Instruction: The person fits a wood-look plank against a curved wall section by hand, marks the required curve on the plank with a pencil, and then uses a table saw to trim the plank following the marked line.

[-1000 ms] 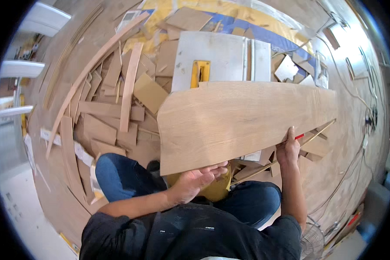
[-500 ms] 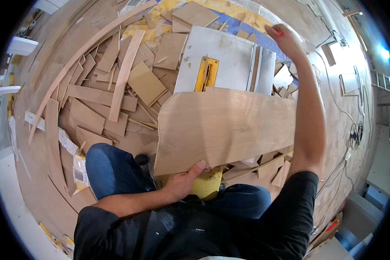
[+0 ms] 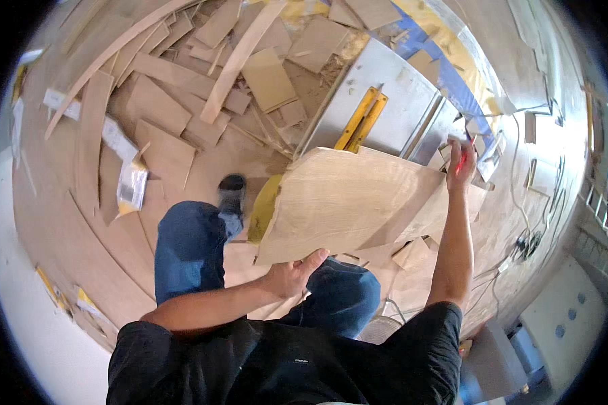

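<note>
A wide wooden board (image 3: 358, 196) with a light grain lies tilted across the near side of a table saw (image 3: 392, 88). The saw has a grey metal top and a yellow insert (image 3: 363, 120) around its blade slot. My left hand (image 3: 296, 275) grips the board's near edge, thumb on top and fingers underneath. By the board's far right corner is my right hand (image 3: 461, 165), raised, its fingers closed around a slim red pencil-like object (image 3: 462, 160). I cannot tell whether that hand touches the board.
Many offcuts (image 3: 159, 104) litter the floor left of the saw, with a long curved strip (image 3: 108, 64) among them. Yellow and blue sheeting (image 3: 446, 74) lies beyond it. Cables (image 3: 520, 175) run along the floor at the right. My foot (image 3: 232, 192) is beside the board's left end.
My right hand has come down and nearer, from above the saw's far right to the board's right end. My view and body have turned; my left hand keeps hold of the board.
</note>
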Available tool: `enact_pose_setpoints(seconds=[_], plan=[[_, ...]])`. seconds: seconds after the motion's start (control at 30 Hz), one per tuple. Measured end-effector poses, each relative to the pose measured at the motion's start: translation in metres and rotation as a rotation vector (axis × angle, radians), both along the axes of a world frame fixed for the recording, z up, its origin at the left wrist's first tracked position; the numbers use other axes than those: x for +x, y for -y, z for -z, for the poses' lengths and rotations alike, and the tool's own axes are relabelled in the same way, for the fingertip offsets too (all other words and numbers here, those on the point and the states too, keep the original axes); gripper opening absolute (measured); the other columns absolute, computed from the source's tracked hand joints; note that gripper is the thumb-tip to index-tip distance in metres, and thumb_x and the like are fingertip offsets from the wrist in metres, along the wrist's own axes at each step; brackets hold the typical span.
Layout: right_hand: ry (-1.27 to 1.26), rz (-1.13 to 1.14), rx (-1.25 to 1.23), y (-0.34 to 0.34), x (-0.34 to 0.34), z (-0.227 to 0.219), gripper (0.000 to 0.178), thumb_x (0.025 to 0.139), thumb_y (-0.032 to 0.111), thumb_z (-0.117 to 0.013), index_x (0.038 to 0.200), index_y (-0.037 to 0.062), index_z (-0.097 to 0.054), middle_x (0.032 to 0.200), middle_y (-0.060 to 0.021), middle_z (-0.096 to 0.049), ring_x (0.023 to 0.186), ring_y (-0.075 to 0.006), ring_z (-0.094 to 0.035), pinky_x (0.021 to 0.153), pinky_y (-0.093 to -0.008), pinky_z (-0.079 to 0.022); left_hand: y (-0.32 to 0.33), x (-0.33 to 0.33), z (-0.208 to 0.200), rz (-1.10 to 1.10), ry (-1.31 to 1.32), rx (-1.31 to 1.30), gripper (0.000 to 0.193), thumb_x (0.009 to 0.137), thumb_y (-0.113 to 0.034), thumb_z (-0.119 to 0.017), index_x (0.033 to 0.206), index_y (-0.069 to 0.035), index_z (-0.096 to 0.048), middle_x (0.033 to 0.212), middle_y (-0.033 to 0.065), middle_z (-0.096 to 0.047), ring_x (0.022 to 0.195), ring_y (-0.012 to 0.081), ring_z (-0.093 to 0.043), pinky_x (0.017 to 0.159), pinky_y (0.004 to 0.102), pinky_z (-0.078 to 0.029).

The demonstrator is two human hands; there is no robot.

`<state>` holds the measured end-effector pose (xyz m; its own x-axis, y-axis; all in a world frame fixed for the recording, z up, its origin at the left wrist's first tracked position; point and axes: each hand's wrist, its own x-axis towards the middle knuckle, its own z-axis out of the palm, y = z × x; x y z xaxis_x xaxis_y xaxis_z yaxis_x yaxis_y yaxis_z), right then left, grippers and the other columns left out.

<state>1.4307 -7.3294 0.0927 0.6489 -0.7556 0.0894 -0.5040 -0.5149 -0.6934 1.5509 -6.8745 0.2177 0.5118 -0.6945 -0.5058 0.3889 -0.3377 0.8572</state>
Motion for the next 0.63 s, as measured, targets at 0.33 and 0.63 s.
enact_pose_setpoints(seconds=[0.33, 0.63], plan=[[-0.373, -0.752, 0.115, -0.060, -0.082, -0.118, 0.053, 0.095, 0.032, -0.070, 0.134, -0.0012, -0.058, 0.116, -0.0225, -0.068, 0.106, -0.0411, -0.066, 0.089, -0.0459, -0.052, -0.099, -0.017, -0.159, 0.003, 0.048, 0.046, 0.036, 0.106, -0.033, -0.060, 0.120, -0.001, -0.068, 0.108, 0.0149, -0.072, 0.097, 0.0313, -0.068, 0.088, 0.0410, -0.054], [-0.184, -1.065, 0.331, -0.289, -0.025, -0.354, 0.049, 0.103, 0.045, -0.054, 0.086, -0.0003, -0.064, 0.075, -0.0111, -0.065, 0.071, -0.0199, -0.061, 0.066, -0.0361, -0.048, -0.274, -0.126, -0.335, -0.326, 0.292, 0.144, 0.062, 0.108, -0.051, -0.043, 0.097, 0.004, -0.069, 0.087, 0.0204, -0.071, 0.084, 0.0330, -0.067, 0.080, 0.0441, -0.050]])
